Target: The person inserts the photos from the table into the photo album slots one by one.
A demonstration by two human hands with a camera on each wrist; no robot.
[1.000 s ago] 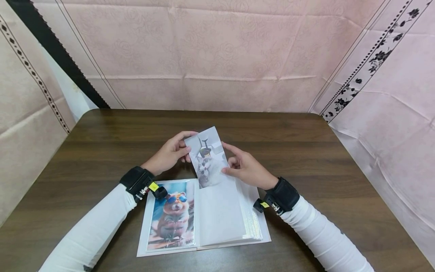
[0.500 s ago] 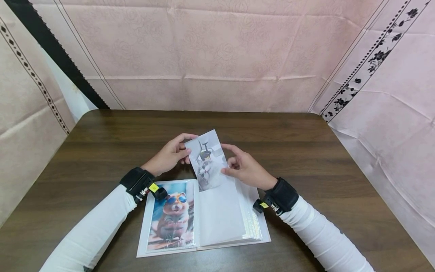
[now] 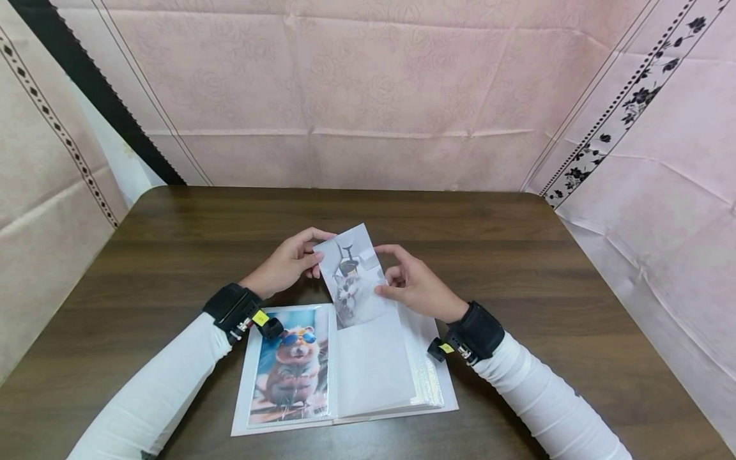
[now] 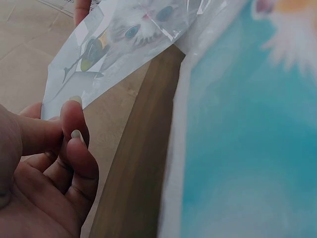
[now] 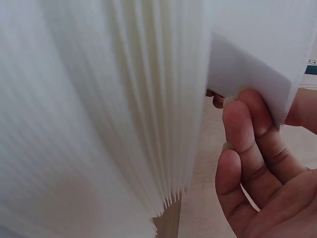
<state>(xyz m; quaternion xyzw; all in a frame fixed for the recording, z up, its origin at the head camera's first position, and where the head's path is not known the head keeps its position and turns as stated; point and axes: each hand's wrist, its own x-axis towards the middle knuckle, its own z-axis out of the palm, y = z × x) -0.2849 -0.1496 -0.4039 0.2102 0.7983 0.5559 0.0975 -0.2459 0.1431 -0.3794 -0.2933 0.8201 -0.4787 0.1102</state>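
A photo of a cat with a wine glass stands slanted, its lower part behind the clear pocket of an open photo album. My left hand pinches the photo's upper left corner between thumb and fingers. In the left wrist view, glossy plastic covers part of the printed cat. My right hand pinches the pocket page's upper right corner by the photo's edge, its index finger extended along that edge. In the right wrist view the fingers lie against the back of the white page.
The album's left page holds a picture of a furry animal in sunglasses. More pages fan out at its right. The album lies on a brown wooden table, with pink patterned cloth hanging behind it.
The photo has slid slightly down into the pocket, and my left hand has come down with it. My right hand has barely moved; the album stays in place.
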